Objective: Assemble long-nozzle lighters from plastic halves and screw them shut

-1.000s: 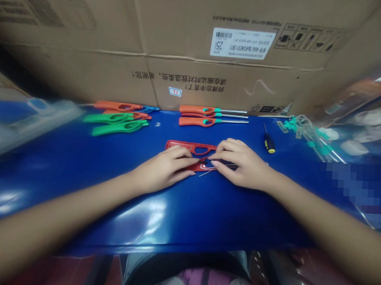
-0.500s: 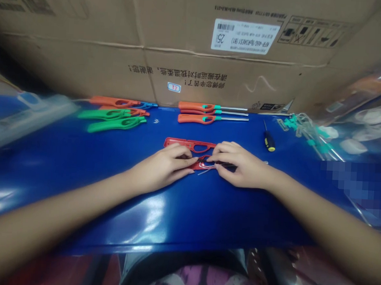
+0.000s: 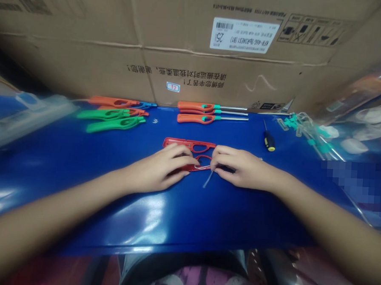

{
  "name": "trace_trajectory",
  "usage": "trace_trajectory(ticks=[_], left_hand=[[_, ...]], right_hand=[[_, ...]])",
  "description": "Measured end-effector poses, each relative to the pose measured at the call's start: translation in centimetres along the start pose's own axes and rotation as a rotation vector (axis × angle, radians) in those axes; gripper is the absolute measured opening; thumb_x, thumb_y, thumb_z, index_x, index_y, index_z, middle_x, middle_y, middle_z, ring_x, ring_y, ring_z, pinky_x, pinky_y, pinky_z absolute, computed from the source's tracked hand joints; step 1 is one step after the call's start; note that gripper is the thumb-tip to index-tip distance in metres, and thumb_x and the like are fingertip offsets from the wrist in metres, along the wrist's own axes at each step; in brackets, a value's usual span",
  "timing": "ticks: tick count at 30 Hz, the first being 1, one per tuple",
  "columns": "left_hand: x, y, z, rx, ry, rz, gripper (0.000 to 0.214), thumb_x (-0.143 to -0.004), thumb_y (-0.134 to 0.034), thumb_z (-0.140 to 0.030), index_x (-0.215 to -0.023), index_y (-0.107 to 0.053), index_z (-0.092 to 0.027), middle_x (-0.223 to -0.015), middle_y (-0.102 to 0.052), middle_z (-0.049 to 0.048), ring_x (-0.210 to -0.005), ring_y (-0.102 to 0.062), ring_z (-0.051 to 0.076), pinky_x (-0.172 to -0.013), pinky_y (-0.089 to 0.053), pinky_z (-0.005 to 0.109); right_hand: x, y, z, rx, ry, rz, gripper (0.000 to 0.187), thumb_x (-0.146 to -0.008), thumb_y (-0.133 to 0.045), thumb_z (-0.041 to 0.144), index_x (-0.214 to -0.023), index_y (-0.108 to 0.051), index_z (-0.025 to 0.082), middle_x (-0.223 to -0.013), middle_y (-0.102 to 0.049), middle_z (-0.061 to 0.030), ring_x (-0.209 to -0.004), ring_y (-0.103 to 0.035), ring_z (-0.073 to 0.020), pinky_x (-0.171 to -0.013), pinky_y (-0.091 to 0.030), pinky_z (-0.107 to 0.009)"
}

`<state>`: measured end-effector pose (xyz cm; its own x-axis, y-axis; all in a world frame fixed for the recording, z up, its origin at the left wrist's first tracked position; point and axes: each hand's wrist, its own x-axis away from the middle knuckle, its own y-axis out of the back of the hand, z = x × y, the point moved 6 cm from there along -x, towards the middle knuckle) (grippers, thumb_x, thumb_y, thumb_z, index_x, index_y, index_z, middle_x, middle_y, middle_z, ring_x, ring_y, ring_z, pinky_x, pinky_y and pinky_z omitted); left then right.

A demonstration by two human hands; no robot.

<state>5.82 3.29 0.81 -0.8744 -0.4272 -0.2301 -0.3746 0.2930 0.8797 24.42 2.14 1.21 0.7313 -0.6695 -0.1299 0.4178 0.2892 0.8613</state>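
My left hand (image 3: 162, 168) is closed on the near half of a red lighter shell (image 3: 192, 169), covering its left part. A thin white wire (image 3: 199, 167) runs along inside this half, by the trigger opening. At its right end, my right hand (image 3: 240, 167) pinches with thumb and fingertips around a thin, clear tube (image 3: 206, 181), which hangs down toward me. Something dark under the right palm is mostly hidden. Just beyond both hands lies the other red shell half (image 3: 181, 143), inner side up.
Green lighter shells (image 3: 115, 123) and orange shells (image 3: 106, 100) lie at the back left. Orange lighters with metal rods (image 3: 191, 118) lie at back centre. A screwdriver (image 3: 269, 141) and turquoise-ended rods (image 3: 312, 136) are to the right. A cardboard box (image 3: 112, 53) walls the table's back.
The right hand has drawn back slightly from the left, and the dark part between the fingertips no longer shows there. The clear tube now points more steeply toward me.
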Motion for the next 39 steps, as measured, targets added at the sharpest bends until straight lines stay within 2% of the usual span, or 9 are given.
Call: trace_trajectory(ticks=[8,13,17,23,29,33,39], left_hand=[[0.0,-0.2,-0.4,-0.022,0.010,-0.013,0.030,-0.099,-0.051,-0.017,-0.125,-0.065,-0.021,-0.124,-0.059,0.0118,-0.118,-0.055,0.026,-0.104,-0.047,0.044],[0.0,-0.2,-0.6,-0.002,0.061,-0.066,0.030,-0.098,-0.050,-0.015,-0.123,-0.065,-0.022,-0.123,-0.058,0.0109,-0.117,-0.054,0.026,-0.104,-0.046,0.043],[0.1,-0.2,-0.6,0.005,0.069,-0.076,0.029,-0.099,-0.050,-0.015,-0.122,-0.065,-0.022,-0.123,-0.058,0.0106,-0.117,-0.053,0.025,-0.104,-0.045,0.043],[0.0,-0.2,-0.6,0.026,0.062,-0.091,0.028,-0.098,-0.052,-0.013,-0.121,-0.065,-0.021,-0.123,-0.059,0.0105,-0.116,-0.054,0.025,-0.104,-0.046,0.043],[0.0,-0.3,-0.6,0.027,0.058,-0.094,0.027,-0.099,-0.050,-0.014,-0.120,-0.066,-0.021,-0.123,-0.058,0.0103,-0.118,-0.053,0.025,-0.105,-0.045,0.043],[0.0,-0.2,-0.7,0.027,0.060,-0.099,0.027,-0.099,-0.051,-0.014,-0.122,-0.064,-0.021,-0.123,-0.059,0.0102,-0.118,-0.054,0.024,-0.105,-0.045,0.042],[0.0,-0.2,-0.7,0.021,0.071,-0.090,0.026,-0.099,-0.051,-0.014,-0.119,-0.066,-0.020,-0.123,-0.059,0.0099,-0.118,-0.054,0.024,-0.104,-0.045,0.041]], right_hand=[[0.2,0.5,1.0,-0.048,0.020,0.009,0.011,-0.090,-0.059,0.013,-0.095,-0.065,0.021,-0.105,-0.064,-0.0058,-0.093,-0.062,-0.0174,-0.083,-0.049,-0.031],[-0.2,-0.1,0.4,0.011,-0.027,-0.008,0.005,-0.092,-0.061,0.016,-0.095,-0.062,0.021,-0.099,-0.065,-0.0035,-0.088,-0.061,-0.0163,-0.075,-0.046,-0.029],[-0.4,-0.4,0.4,0.032,-0.061,-0.023,0.014,-0.092,-0.062,0.017,-0.105,-0.061,0.021,-0.100,-0.067,-0.0026,-0.090,-0.062,-0.0164,-0.075,-0.046,-0.028],[-0.4,-0.4,0.5,0.060,-0.084,-0.018,0.016,-0.093,-0.061,0.020,-0.109,-0.063,0.022,-0.101,-0.069,-0.0031,-0.091,-0.065,-0.0175,-0.076,-0.046,-0.029],[-0.4,-0.4,0.4,0.074,-0.077,-0.023,0.012,-0.093,-0.062,0.019,-0.105,-0.064,0.022,-0.098,-0.069,-0.0020,-0.089,-0.064,-0.0169,-0.075,-0.045,-0.029],[-0.4,-0.5,0.4,0.087,-0.082,-0.028,0.018,-0.093,-0.062,0.020,-0.111,-0.064,0.022,-0.097,-0.069,-0.0011,-0.088,-0.064,-0.0163,-0.075,-0.044,-0.028],[-0.4,-0.6,0.4,0.089,-0.080,-0.021,0.015,-0.093,-0.062,0.019,-0.108,-0.064,0.022,-0.096,-0.068,-0.0009,-0.086,-0.063,-0.0161,-0.074,-0.043,-0.028]])
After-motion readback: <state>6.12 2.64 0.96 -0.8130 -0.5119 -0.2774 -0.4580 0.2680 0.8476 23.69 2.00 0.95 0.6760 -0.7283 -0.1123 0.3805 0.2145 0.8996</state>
